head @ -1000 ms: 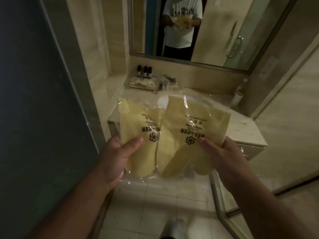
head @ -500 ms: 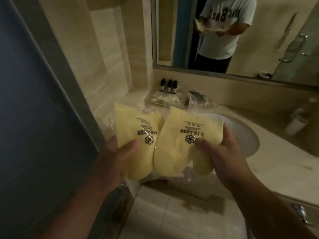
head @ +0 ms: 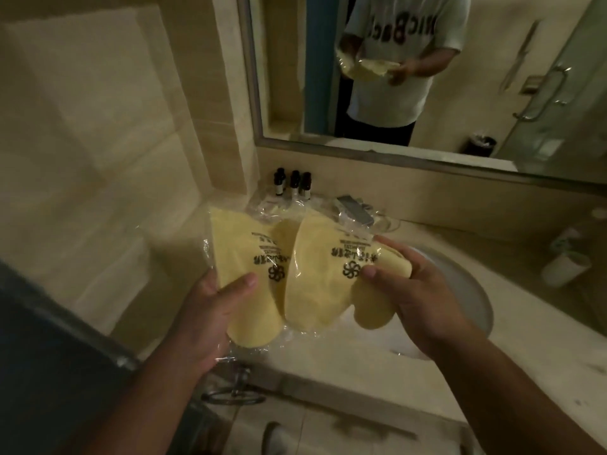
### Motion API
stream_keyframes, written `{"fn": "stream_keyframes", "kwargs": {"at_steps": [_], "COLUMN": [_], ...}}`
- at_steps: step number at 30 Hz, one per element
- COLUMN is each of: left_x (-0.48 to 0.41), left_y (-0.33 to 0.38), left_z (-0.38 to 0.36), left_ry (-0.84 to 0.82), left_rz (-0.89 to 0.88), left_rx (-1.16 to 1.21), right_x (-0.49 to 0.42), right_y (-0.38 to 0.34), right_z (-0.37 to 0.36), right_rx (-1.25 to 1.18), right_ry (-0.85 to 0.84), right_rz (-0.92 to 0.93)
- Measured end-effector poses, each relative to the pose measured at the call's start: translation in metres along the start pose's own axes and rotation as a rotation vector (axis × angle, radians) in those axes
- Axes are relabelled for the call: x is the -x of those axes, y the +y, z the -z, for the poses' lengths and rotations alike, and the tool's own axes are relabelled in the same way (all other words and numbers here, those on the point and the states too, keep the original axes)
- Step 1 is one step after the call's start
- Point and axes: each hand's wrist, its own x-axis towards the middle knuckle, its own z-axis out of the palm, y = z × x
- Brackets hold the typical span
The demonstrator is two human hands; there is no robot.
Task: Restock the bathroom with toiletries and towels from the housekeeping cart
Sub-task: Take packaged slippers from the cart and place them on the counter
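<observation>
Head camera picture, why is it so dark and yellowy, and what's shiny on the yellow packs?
Head view: dim, warm light tints everything; glare streaks on the yellow packs are light bouncing off their clear plastic wrap; the mirror frame bows from the wide lens.

Left of left hand's (head: 210, 310) grip on slipper pack (head: 243, 257): tiled wall (head: 98, 159) close, dark door panel (head: 49, 372) low. Beyond grip: three small bottles (head: 293, 185), wrapped items (head: 269, 205), flat gadget (head: 356, 211) crowd back strip of counter (head: 525, 349) under mirror (head: 492, 93). Under right hand's (head: 417, 290) grip on second pack (head: 322, 274): open sink basin (head: 466, 290). Right of it: bare counter, then cup (head: 565, 269). Below grip: metal ring (head: 233, 397) under counter edge.
</observation>
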Motion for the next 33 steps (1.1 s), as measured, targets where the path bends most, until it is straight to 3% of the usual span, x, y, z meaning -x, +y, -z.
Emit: {"fn": "stream_keyframes", "kwargs": {"at_steps": [9,16,24,28,33], "left_x": [-0.157,-0.241,-0.312,-0.333,-0.343], "left_y": [-0.02,-0.052,-0.067,-0.071,-0.089], "left_z": [-0.024,-0.024,-0.036,-0.045,-0.056], "left_ry": [-0.087,0.036,0.204,0.244,0.352], "left_rz": [0.133,0.29,0.459,0.452,0.541], "left_rx": [0.184,0.287,0.387,0.524,0.438], "right_x": [-0.08,-0.151,-0.227,-0.255,-0.281], "right_y": [-0.016,0.027,0.055,0.063,0.077], "right_z": [0.005,0.005,0.031,0.042,0.047], "right_rx": [0.108,0.046,-0.005,0.01,0.011], "right_ry": [0.198,0.291,0.257,0.266,0.244], "right_rz": [0.04,-0.041,-0.096,-0.149,-0.203]}}
